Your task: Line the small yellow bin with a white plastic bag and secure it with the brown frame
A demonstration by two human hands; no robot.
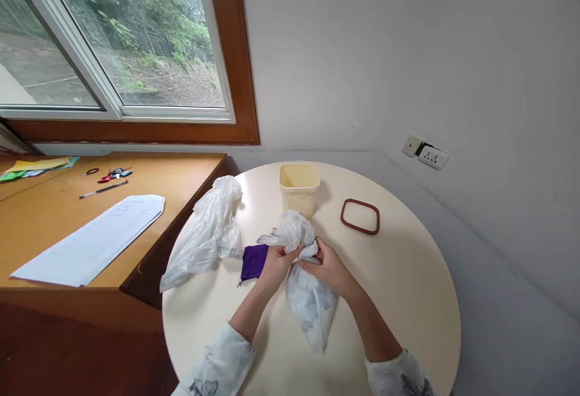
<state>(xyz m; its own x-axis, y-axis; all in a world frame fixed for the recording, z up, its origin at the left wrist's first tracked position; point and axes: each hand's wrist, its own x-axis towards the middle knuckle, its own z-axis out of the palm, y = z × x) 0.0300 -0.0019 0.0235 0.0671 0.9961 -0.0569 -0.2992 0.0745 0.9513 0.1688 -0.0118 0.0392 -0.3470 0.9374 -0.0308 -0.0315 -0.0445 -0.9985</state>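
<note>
A white plastic bag (310,302) hangs or lies at the middle of the round table, its neck gathered between my hands. My left hand (277,266) pinches the gathered plastic from the left. From the right, my right hand (328,269) grips the same twisted neck with thumb and fingers. The bag's loose top bunches up beyond my fingers, and its lower part bulges around contents I cannot make out. Partly behind my left hand lies a purple drawstring pouch (252,262). Just past the bag stands a cream plastic tub (299,189), without a lid.
A second white plastic bag (206,236) lies crumpled on the left of the round table (399,299). A brown rounded frame (360,216) lies at the right. On the wooden desk (181,178) are papers (97,239), a pen (103,189) and keys (115,174).
</note>
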